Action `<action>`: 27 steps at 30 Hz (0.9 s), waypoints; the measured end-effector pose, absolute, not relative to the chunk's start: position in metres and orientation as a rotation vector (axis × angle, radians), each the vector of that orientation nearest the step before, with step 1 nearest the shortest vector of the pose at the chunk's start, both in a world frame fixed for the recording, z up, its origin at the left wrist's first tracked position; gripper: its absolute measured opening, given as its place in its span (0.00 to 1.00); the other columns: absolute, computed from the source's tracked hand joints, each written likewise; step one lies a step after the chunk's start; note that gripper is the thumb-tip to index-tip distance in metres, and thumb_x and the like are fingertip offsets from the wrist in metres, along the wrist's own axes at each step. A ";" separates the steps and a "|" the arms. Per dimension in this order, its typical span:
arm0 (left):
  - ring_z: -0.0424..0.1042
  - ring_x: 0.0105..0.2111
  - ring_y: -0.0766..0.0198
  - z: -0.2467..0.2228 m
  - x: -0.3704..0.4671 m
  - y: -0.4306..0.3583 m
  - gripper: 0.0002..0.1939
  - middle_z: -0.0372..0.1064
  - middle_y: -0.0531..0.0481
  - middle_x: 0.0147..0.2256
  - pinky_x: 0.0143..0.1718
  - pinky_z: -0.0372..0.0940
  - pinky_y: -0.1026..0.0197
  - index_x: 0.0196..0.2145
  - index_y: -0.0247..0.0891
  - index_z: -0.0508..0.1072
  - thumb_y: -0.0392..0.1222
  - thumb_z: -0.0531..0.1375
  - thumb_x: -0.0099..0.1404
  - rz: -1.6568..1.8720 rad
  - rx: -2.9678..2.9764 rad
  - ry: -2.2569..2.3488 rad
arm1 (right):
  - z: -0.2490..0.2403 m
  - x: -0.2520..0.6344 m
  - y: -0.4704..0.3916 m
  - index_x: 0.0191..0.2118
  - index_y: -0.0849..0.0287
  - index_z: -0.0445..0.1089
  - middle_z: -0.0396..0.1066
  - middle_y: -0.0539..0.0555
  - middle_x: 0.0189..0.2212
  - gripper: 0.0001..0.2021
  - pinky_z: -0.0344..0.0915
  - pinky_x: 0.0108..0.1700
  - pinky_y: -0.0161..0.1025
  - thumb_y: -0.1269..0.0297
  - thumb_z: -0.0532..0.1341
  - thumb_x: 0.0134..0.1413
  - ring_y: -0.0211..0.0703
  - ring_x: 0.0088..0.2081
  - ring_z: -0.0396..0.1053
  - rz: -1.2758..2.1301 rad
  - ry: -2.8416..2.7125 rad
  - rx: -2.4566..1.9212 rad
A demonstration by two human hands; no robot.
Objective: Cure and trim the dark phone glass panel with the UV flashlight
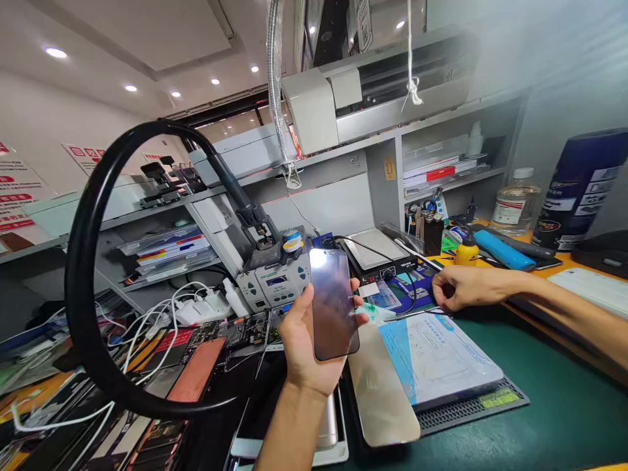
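Observation:
My left hand (304, 333) is wrapped round a smartphone (335, 307), thumb on one long edge and fingertips on the other. The phone is held up at a tilt, its dark glossy face toward me with a bright reflection at the top. My right hand (454, 289) is closed, fingers curled down at the far edge of a white and blue box (441, 360). Whatever its fingers hold, if anything, is hidden. A thin dark strip lies just left of those fingers. Below the phone rests a flat gold-coloured panel (380, 392), beside the box.
A black ring on a flexible arm (81, 275) stands at the left, over loose phone parts and white cables. Behind the phone is a grey control unit (277, 284). At the right are a yellow bottle (466, 252), a blue cylinder (505, 250) and the green mat (554, 392).

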State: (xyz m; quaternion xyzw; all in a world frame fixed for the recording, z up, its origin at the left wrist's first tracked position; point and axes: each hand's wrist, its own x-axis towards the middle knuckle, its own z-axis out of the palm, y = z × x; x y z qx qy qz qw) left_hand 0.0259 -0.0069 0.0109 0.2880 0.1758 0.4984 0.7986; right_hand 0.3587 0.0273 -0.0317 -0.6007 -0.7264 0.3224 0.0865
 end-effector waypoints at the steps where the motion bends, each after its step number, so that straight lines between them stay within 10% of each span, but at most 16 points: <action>1: 0.75 0.37 0.55 0.011 0.027 -0.008 0.24 0.76 0.34 0.46 0.36 0.72 0.54 0.52 0.30 0.76 0.52 0.57 0.68 1.070 0.635 0.378 | -0.031 0.359 0.027 0.28 0.60 0.72 0.72 0.50 0.25 0.08 0.58 0.29 0.33 0.63 0.63 0.38 0.39 0.27 0.64 0.953 -2.162 -1.787; 12: 0.69 0.53 0.49 -0.017 0.036 -0.004 0.26 0.68 0.36 0.54 0.56 0.67 0.45 0.56 0.36 0.74 0.38 0.69 0.59 1.892 2.522 1.014 | -0.032 0.369 0.027 0.31 0.60 0.69 0.69 0.50 0.25 0.13 0.59 0.24 0.32 0.56 0.67 0.47 0.37 0.26 0.62 1.011 -2.068 -1.721; 27: 0.71 0.51 0.48 -0.017 0.040 -0.006 0.26 0.71 0.35 0.53 0.53 0.71 0.45 0.56 0.33 0.71 0.37 0.68 0.61 1.883 2.752 1.095 | -0.012 0.362 0.021 0.32 0.60 0.72 0.72 0.54 0.28 0.23 0.71 0.33 0.37 0.43 0.71 0.46 0.44 0.31 0.73 1.152 -1.727 -1.450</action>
